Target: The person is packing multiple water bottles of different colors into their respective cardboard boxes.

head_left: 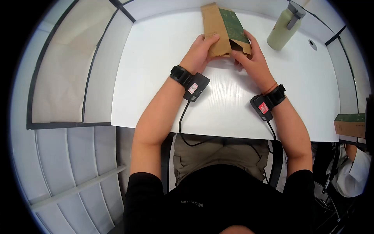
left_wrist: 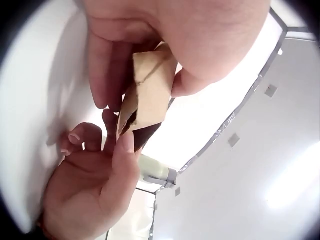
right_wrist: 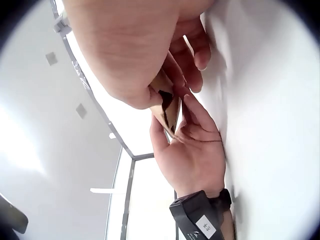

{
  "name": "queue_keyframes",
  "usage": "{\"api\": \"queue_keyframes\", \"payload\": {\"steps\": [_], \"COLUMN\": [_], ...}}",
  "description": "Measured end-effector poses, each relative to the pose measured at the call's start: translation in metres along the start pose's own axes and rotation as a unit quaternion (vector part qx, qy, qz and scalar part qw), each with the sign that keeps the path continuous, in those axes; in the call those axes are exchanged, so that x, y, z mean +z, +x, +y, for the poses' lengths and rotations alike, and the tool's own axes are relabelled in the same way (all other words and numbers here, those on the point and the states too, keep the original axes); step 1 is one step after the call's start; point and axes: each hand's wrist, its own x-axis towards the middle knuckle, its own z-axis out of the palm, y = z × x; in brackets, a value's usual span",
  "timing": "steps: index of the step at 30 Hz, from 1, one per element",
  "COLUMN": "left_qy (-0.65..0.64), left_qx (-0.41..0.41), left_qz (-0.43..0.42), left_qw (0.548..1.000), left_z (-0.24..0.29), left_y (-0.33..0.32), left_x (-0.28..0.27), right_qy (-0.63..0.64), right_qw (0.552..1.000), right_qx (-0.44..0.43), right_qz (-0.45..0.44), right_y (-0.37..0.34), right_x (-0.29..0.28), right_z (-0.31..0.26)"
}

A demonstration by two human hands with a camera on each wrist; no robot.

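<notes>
Both hands hold a brown and green cardboard box (head_left: 218,29) over the far part of the white table. My left hand (head_left: 198,54) grips its left side, thumb on the brown face and fingers beneath. The right hand (head_left: 255,62) holds the near right corner, with the thumb at the near end and fingers along the green side. That near end gapes, with a dark inside visible. In the left wrist view the right thumb presses the edge of a bent end flap (left_wrist: 150,95). From the right wrist, the left palm (right_wrist: 192,157) lies around the box's end.
A pale green bottle (head_left: 286,27) with a grey lid stands at the table's back right, near a cable hole (head_left: 312,44). White partitions border the white table (head_left: 156,50). Another brown and green box (head_left: 350,124) lies beyond the right edge, near a person in white (head_left: 354,175).
</notes>
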Motion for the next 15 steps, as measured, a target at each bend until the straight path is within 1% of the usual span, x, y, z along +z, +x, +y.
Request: {"api": "queue_keyframes", "payload": {"steps": [1, 4, 7, 10, 13, 15], "left_qy": [0.012, 0.001, 0.132, 0.189, 0.181, 0.156], "left_qx": [-0.006, -0.01, 0.094, 0.139, 0.073, 0.047], "left_qz": [0.0, -0.028, -0.073, -0.05, -0.079, -0.074], "left_qw": [1.0, 1.0, 0.984, 0.971, 0.978, 0.984], "left_z": [0.001, 0.002, -0.004, -0.008, -0.008, -0.01], "left_y": [-0.001, 0.0, -0.004, -0.007, 0.0, 0.003], "left_x": [0.002, -0.001, 0.002, 0.008, 0.001, -0.003], "right_qy": [0.003, -0.011, 0.038, -0.039, -0.088, -0.121], "right_qw": [1.0, 1.0, 0.998, 0.997, 0.991, 0.987], "right_qx": [0.013, -0.021, -0.01, 0.005, -0.046, -0.047], "right_qz": [-0.015, -0.006, 0.048, 0.067, 0.087, 0.096], "right_y": [0.002, 0.003, 0.005, 0.008, 0.007, 0.006], "right_x": [-0.002, -0.004, -0.004, -0.01, -0.005, -0.005], "right_z": [0.002, 0.01, 0.009, 0.009, 0.009, 0.006]}}
